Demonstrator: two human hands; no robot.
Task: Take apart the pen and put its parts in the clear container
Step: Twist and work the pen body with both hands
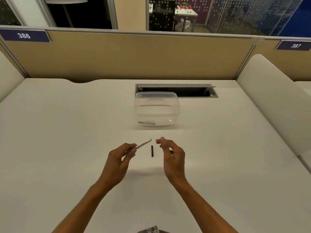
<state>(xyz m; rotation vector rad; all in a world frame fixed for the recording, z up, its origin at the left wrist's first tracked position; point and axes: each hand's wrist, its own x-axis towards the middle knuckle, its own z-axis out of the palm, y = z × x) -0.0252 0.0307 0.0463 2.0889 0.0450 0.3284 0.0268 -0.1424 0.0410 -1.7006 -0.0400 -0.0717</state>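
We see a white desk [67,132] with a tan partition panel [134,56] along its far edge. A clear, rounded-rectangular plastic container [156,109] sits on the desk just this side of a grey recessed cable hatch [193,91]; something small and bluish lies at the container's near-left bottom, too blurred to identify. Nearer us than the container, the left hand [121,158] is closed on the lower end of a white whiteboard-marker barrel [143,144], its free end tilted up toward the container. The right hand [170,152] is loosely curled, fingertips pinched close, holding nothing we can make out. Between the hands, near side of the container, a short black pen piece [152,151] lies on the desk.
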